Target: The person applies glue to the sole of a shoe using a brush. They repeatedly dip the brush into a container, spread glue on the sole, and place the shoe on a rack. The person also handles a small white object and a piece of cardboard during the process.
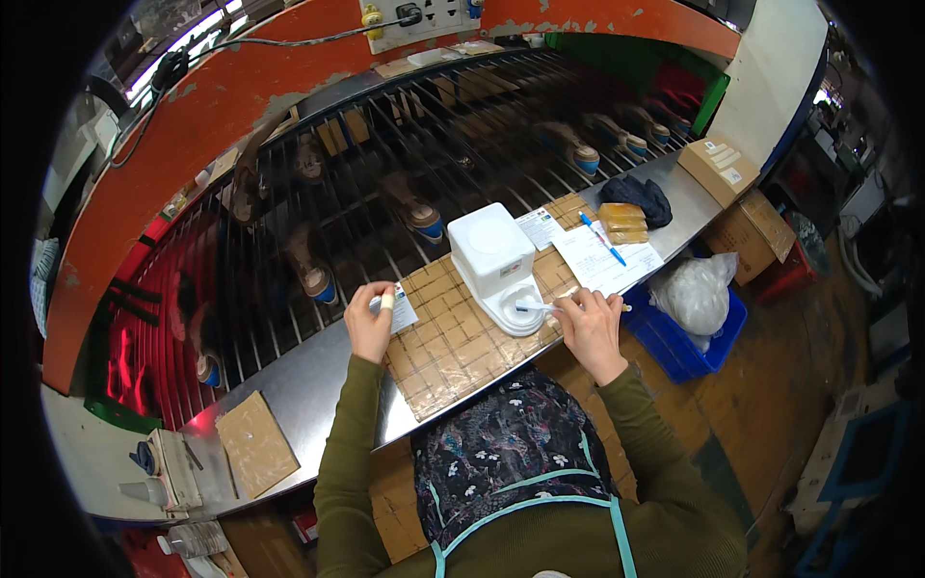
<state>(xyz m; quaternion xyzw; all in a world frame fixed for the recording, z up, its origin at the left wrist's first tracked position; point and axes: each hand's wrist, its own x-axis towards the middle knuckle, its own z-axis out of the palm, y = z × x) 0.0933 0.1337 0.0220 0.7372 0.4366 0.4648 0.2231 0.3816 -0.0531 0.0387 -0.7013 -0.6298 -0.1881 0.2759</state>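
Big curved conveyor rack [405,125] of dark bars takes up most of the view, with shoes [414,214] riding on it, and a steel counter [318,361] runs along its near edge. On the counter there's a taped cardboard mat [453,347], and sitting on that a white plastic dispenser [496,260] with a round tray at its front. Off to the right, a sheet of paper [602,260] with a blue pen [603,238] lying on it. Right hand [590,323] is closed around a thin white stick [536,307], whose tip sits in the dispenser's tray. Left hand [369,323] pinches a small white card [400,310] at the mat's left edge, one finger wrapped in tape.
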